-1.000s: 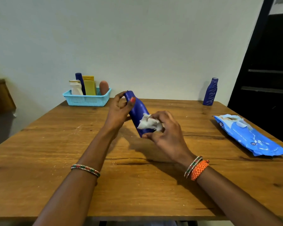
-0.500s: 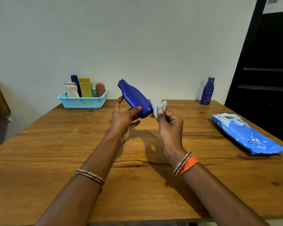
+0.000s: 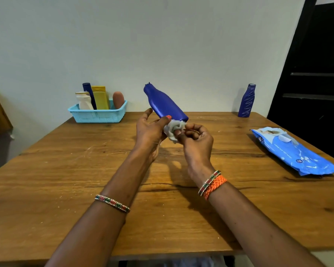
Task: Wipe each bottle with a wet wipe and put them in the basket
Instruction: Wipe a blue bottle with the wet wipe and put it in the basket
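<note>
Since a moment ago the right hand (image 3: pixel 196 140), pinching the wet wipe (image 3: pixel 174 130), has moved to the base of the blue bottle (image 3: pixel 165 104), gripped tilted by the left hand (image 3: pixel 149 132), suggesting wiping is nearly finished and the basket (image 3: pixel 97 114), beyond-left, comes next.

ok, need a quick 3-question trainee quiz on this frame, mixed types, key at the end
1. True or false: the left hand holds the blue bottle upright on the table.
2. How many bottles stand in the basket? A) two B) four C) six
3. What does the right hand grip?

Key: 1. false, it is tilted in the air. 2. B. 3. The wet wipe, at the bottle's base.
</note>
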